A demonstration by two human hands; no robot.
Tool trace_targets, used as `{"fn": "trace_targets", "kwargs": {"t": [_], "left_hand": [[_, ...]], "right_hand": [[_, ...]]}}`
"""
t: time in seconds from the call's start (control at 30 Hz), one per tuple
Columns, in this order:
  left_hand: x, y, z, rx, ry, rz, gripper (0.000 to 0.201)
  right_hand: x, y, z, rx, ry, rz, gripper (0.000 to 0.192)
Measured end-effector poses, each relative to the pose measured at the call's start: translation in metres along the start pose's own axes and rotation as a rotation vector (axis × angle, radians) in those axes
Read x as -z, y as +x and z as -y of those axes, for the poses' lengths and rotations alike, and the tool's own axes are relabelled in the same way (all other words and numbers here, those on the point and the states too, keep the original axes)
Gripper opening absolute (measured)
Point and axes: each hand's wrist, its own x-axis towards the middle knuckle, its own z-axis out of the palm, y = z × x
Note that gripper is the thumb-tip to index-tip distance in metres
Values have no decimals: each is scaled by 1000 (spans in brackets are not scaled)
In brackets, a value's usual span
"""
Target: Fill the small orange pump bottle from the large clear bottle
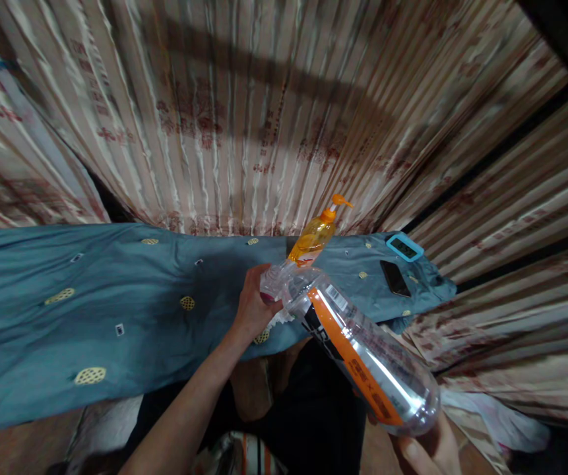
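Note:
A large clear plastic bottle (363, 356) with an orange and black label is tilted, its neck up and to the left and its base toward me. My right hand (429, 448) supports the bottle at the base. By the bottle's neck, my left hand (254, 300) is closed around a small clear plastic container (276, 280). Its exact kind is hard to make out, and so is whether it touches the bottle's mouth. Just behind stands an orange pump bottle (316, 237), its lower part hidden. Something white and crumpled (282, 318) shows under my left hand.
A grey-blue cloth with pineapple prints (155, 330) covers the long surface. At its right end lie a black phone (395, 278) and a blue-framed digital clock (404, 247). Pleated curtains (244, 119) hang close behind and along the right, with dark bars (501, 138).

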Motion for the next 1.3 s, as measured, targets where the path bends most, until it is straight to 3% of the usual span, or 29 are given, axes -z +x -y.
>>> {"fn": "trace_targets", "kwargs": {"t": [0.27,0.47,0.67,0.83,1.0,1.2,1.3], "left_hand": [[11,-2,-1,-37,-27,91,66],[16,0,4,-39,-88,164,65],[14,-1,8,-60,-88,147,63],[13,-2,11,-94,-50,140,61],[13,-3,15,-109,-26,134,62],[13,-5,13,-95,-40,109,61],[14,-4,10,-77,-53,109,60]], "right_hand": [[0,-5,-2,-12,-18,-29,90],[10,-3,-11,-47,68,-36,75],[30,5,-31,-49,94,14,86],[26,-1,-38,-19,34,-44,101],[23,-3,-34,17,-4,-49,106],[32,6,-25,28,-46,45,108],[26,-1,-27,12,-14,1,107]]}}
